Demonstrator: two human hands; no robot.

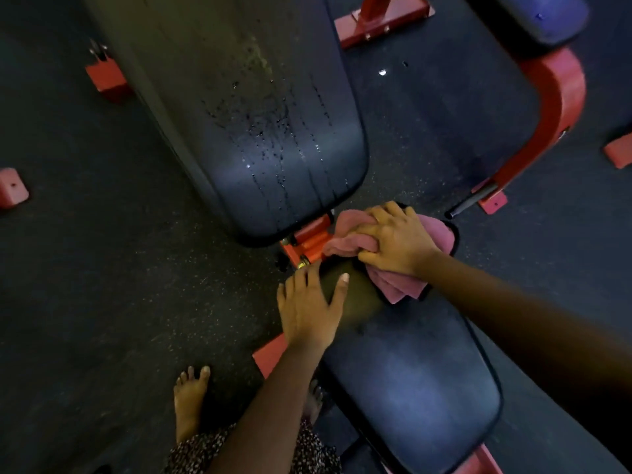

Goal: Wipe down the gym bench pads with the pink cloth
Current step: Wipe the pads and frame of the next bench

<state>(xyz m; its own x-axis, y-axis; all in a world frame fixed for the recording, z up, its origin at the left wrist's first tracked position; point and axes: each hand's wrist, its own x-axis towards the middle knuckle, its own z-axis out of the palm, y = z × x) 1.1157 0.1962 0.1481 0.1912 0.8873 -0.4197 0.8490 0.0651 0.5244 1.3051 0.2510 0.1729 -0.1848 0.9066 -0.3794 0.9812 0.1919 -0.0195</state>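
Both hands are down on the near seat pad [417, 378] in the head view. The right hand [396, 241] lies on top of the pink cloth [400, 289], its fingers curled into the bunched fabric and gripping it against the far, narrow end of the pad. Folds of the cloth stick out on three sides of the hand: towards the hinge, towards the right edge, and back towards the wrist. The left hand [309, 309] lies flat with fingers straight and spread. Its palm is at the pad's left edge, its thumb points towards the cloth, and it holds nothing. The two hands are near each other but do not touch.

Just beyond the cloth, a red frame joint [307, 241] links the seat pad to the long back pad [307, 186], which runs up and away. Its dark surface carries droplets [260, 128] and thin streaks running down towards its near end.

Around the pads is a dark speckled floor [102, 285]. A bare foot [189, 401] stands on it to the left of the seat pad, with a patterned garment [201, 453] at the bottom edge. To the right, a curved red tube [554, 107] belongs to a second machine.
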